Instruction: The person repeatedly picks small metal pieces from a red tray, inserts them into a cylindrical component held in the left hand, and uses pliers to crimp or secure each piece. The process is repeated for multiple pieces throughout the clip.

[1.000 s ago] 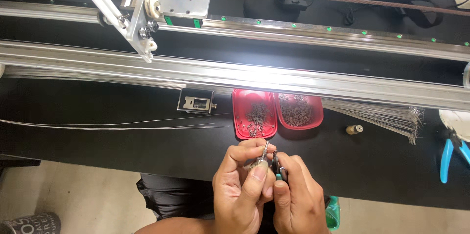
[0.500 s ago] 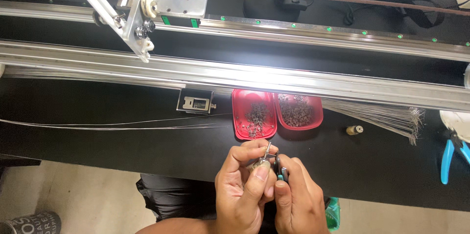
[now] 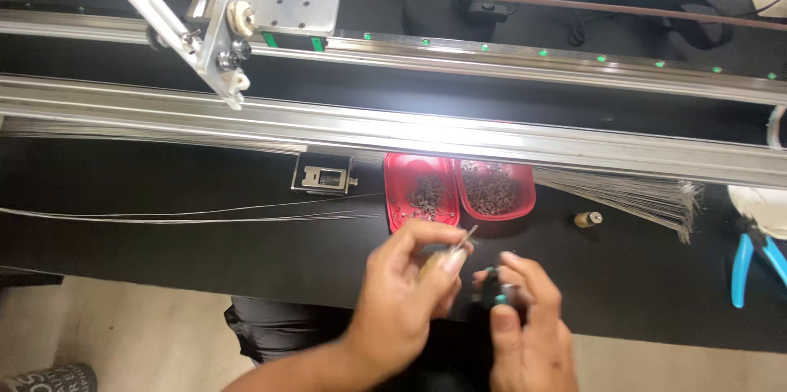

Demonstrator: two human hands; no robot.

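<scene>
Over black bench, hands pinching wire

Honestly no packages, labels, signs or screens here, closest thing is two open red trays of tiny parts.

2 red trays, 2 hands, 1 blue pliers.
</scene>
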